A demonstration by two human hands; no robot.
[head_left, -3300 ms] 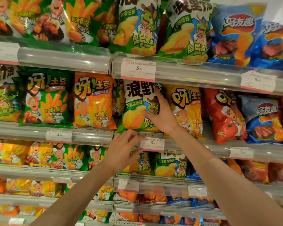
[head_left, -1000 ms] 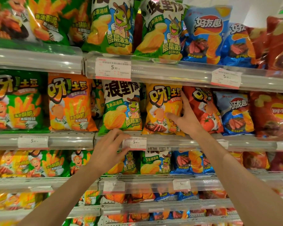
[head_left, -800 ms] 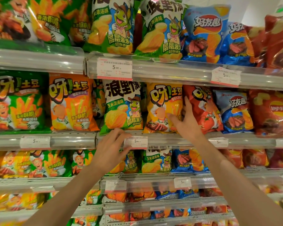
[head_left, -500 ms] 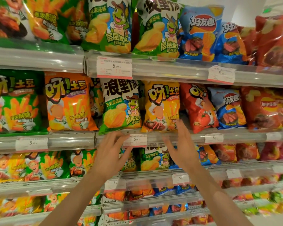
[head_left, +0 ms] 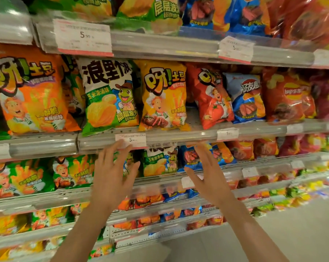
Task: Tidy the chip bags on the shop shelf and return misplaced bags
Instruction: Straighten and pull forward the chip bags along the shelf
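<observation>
Both hands are raised in front of the shelf rail, each grip wide and empty: the left hand has its fingers spread, fingertips at the price tag, and the right hand is spread likewise, just below the rail and in front of the row beneath. On the shelf at eye level the front row, read left to right, holds seven bags: one orange bag, one green frog bag, one yellow bag, one red tomato bag, one blue bag and two darker red bags at the right, the last of these blurred. A further green bag shows partly behind the orange one. The frog bag appears misplaced, since it stands alone between orange and yellow bags while two like it sit on the shelf above and one below; it also leans with its lower edge over the rail. The step in hand is judged to be choosing the next bag. It is best taken by both sides, lifted clear of the rail without crushing, and neighbours steadied so none topple. The red tomato bag tilts and needs squaring.
</observation>
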